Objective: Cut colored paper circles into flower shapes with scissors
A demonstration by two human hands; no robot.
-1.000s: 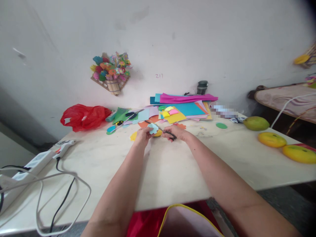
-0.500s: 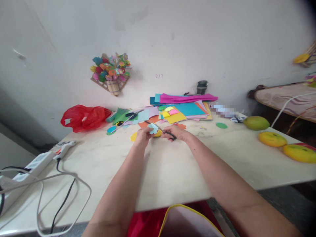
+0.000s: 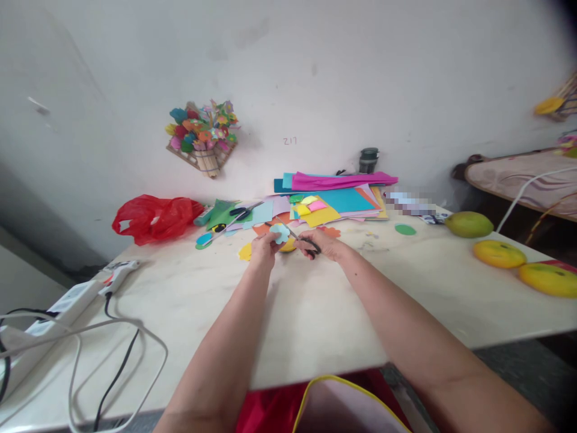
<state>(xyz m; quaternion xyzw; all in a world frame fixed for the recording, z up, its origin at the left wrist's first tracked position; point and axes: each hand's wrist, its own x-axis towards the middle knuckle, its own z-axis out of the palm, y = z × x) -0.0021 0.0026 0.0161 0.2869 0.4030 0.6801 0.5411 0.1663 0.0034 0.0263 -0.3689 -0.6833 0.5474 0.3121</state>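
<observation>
Pinched in my left hand [image 3: 265, 245] is a light blue paper flower [image 3: 280, 233] with a scalloped edge. My right hand [image 3: 321, 242] is closed on the black handles of a pair of scissors [image 3: 311, 245]. The blades point up and left, close to the flower's right edge. Behind and below the hands lie yellow paper shapes [image 3: 244, 252] and orange paper [image 3: 261, 229]. An orange paper flower [image 3: 332, 231] rests just beyond my right hand.
Coloured sheets [image 3: 347, 199] are stacked at the back, with another pair of scissors [image 3: 241, 211] to their left. A red plastic bag [image 3: 157, 219], a power strip [image 3: 67, 304] and cables are on the left. Mangoes [image 3: 499, 254] lie at right.
The light blue flower appears turned slightly in my left hand and now shows more fully. The scissors and my right hand have barely moved. The view has shifted slightly.
</observation>
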